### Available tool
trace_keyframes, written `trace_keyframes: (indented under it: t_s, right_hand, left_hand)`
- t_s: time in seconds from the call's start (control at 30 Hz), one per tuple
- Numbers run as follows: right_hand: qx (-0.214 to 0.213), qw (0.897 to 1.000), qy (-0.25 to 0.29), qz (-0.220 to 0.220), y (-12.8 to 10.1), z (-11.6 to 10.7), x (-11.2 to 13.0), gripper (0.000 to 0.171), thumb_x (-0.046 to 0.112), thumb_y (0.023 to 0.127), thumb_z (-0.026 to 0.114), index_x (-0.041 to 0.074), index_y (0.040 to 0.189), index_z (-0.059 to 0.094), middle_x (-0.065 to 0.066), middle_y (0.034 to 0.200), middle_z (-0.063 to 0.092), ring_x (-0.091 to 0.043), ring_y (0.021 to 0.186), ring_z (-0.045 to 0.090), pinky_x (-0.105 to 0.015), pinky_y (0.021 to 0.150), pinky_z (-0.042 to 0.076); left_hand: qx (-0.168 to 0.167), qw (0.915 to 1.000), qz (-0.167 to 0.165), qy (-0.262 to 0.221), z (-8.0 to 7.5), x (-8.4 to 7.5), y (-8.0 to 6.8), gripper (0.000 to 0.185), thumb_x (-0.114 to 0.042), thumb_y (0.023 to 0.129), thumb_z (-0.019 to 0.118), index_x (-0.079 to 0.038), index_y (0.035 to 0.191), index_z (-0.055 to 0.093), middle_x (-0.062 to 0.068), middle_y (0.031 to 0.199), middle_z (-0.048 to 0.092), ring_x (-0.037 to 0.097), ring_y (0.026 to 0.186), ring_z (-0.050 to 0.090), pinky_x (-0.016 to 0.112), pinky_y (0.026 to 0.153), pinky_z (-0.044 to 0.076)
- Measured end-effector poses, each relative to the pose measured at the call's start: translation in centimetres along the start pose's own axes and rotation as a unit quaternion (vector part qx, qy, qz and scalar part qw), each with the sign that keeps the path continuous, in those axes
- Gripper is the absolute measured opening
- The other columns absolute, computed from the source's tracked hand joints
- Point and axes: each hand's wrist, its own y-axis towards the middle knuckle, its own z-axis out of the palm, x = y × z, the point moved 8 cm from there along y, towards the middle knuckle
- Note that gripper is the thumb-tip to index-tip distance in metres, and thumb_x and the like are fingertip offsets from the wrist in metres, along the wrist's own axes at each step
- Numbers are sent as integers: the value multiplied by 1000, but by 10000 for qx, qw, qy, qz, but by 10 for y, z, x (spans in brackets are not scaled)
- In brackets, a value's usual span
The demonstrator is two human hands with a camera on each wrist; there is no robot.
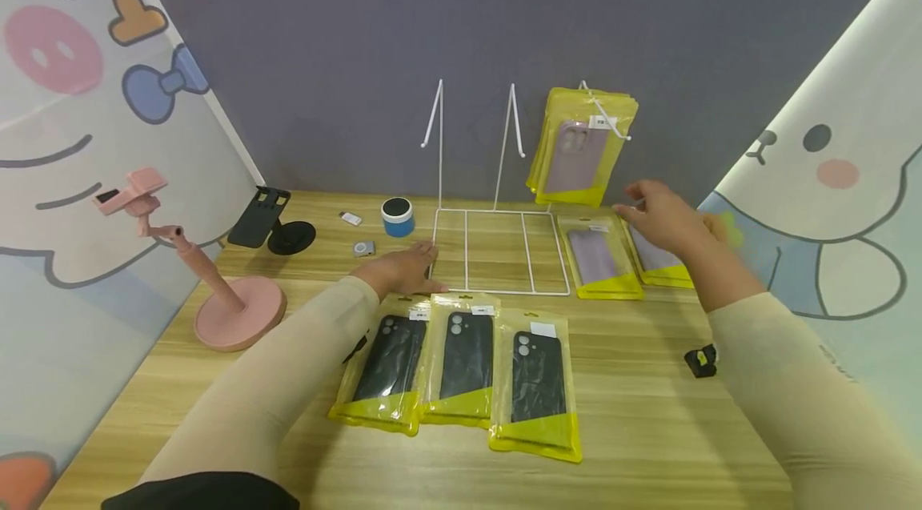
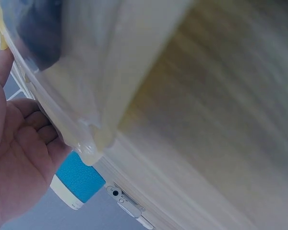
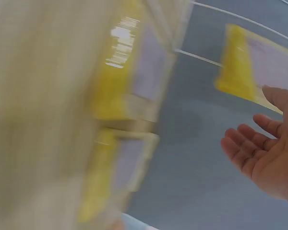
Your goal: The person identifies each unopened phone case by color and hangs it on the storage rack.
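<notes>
From the head camera, your left hand (image 1: 405,270) lies flat with straight fingers on the table (image 1: 648,414), its fingertips at the front left corner of the white wire rack (image 1: 500,250). It holds nothing. Your right hand (image 1: 666,218) hovers open and empty above two purple cases (image 1: 601,258) lying just right of the rack. A bundle of bagged purple cases (image 1: 579,150) hangs on the rack's right hook. Three black cases (image 1: 461,362) in yellow bags lie side by side in front of the rack, near your left forearm. A blue tin (image 1: 397,216) stands left of the rack, and a pink stand (image 1: 209,286) well off to the left.

On the left wrist, your palm (image 2: 14,158) is open, fingers loosely bent beside a bag edge (image 2: 81,120); the tin (image 2: 77,179) sits just beyond.

On the right wrist, blurred, your hand (image 3: 264,153) is spread open, touching nothing, with yellow bags (image 3: 129,76) nearby.
</notes>
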Motion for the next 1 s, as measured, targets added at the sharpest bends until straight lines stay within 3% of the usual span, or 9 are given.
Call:
trace_keyframes:
  t_s: [0.13,0.3,0.37,0.47,0.57,0.67,0.77,0.87,1.0]
  right_hand:
    - [553,9980,-134,-269,-9,46,-8,68,43,103,48,-7,146,36,-33,146,37,-52,128,43,-65,100,39]
    - [1163,9901,-382,-691,-21,85,-9,59,34,102,52,-5,145,41,-31,145,44,-51,131,41,-64,105,36]
    - [1359,9862,-479,-815,-26,92,-7,51,33,102,53,-1,139,50,-26,136,55,-46,126,50,-60,102,41]
    - [1614,9827,-355,-832,-29,92,-6,36,31,102,52,3,122,62,-16,106,71,-34,98,67,-50,85,51]
    - [1477,9854,-296,-796,-24,80,-7,31,30,102,52,4,111,65,-10,90,70,-25,81,67,-44,73,52]
    - [1095,9906,-500,-648,-12,68,-17,42,33,102,52,-3,122,59,-22,106,67,-37,95,65,-53,83,51]
    - [861,9933,-705,-317,0,64,-36,56,33,102,51,-10,137,45,-35,132,52,-52,119,51,-64,99,40]
    - [974,9926,-729,-5,8,69,-54,65,32,102,49,-13,145,31,-39,142,38,-58,129,36,-68,106,30]
    - [1225,9898,-710,121,15,80,-65,67,31,102,47,-13,148,25,-40,147,30,-60,134,26,-68,111,21]
  left_hand:
    - [11,10000,12,-18,0,0,1,98,-66,94,46,-4,158,6,14,165,-2,30,153,0,47,122,15]
    - [21,10000,-17,-12,2,1,1,98,-67,94,46,-4,158,6,14,165,-2,30,153,0,47,122,16]
    - [22,10000,-26,-19,1,1,1,98,-67,94,46,-5,158,6,14,165,-2,30,153,0,48,122,16]
    - [12,10000,1,-50,1,0,1,98,-66,94,46,-5,158,6,14,165,-2,30,153,0,48,122,15]
    - [-16,10000,34,-62,-1,0,1,98,-66,94,47,-4,158,6,14,165,-2,30,153,0,47,122,14]
    - [-27,10000,21,-89,-2,0,1,98,-66,94,47,-4,158,7,14,165,-2,29,153,0,46,122,15]
    - [-11,10000,14,-98,-2,0,0,98,-66,94,47,-5,158,7,14,165,-2,29,153,0,47,122,15]
    - [0,10000,45,-82,-2,-1,0,98,-66,94,46,-5,158,7,14,165,-2,30,153,0,48,122,14]
    - [45,9999,14,-100,0,0,0,98,-67,93,46,-5,158,6,13,165,-3,30,153,-1,48,122,14]
